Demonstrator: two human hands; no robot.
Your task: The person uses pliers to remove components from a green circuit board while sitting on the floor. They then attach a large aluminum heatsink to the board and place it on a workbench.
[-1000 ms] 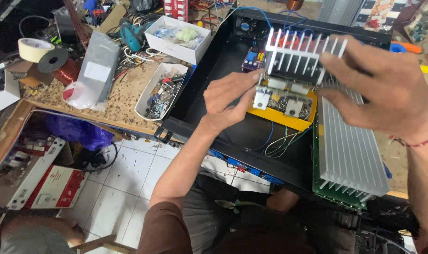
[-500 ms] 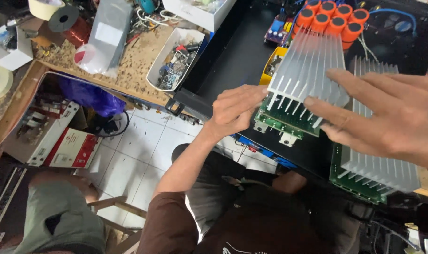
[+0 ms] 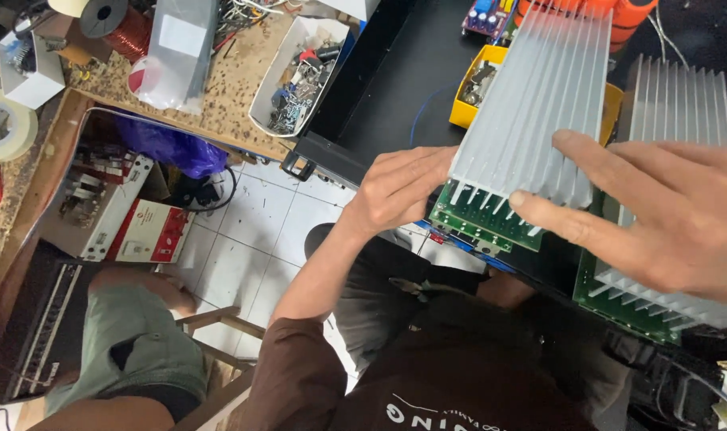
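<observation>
Work in hand: a finned aluminium heatsink on a green circuit board is being handled over an open black chassis; the assembly is judged not yet seated, since its near end appears raised above the chassis rim and sits tilted

Done so far: a second finned heatsink with its own green board is seen lying at the right side of the chassis; orange capacitors and a yellow module are seen deeper inside; whether anything is fastened cannot be told

Left to do: as judged from the tilt, the held assembly remains to be lowered or lifted clear; no screws or tools are seen at the hands

Left hand: curled against the near left corner of the heatsink, fingers bent around the edge where fins meet board; a partial closing on that corner is shown, not a full fist

Right hand: spread wide and flat, fingertips pressed on the fin tops at the near right end; nothing is enclosed; the heatsink is steadied rather than clasped

Thing relative to grip: the heatsink is held between the two hands, its length running away from them into the chassis; the board edge projects just below the left hand's fingers

Surroundings: a white tray of screws and small parts stands on the bench to the left; tape rolls lie further left; another person's leg in grey shorts is seen on the tiled floor below
</observation>
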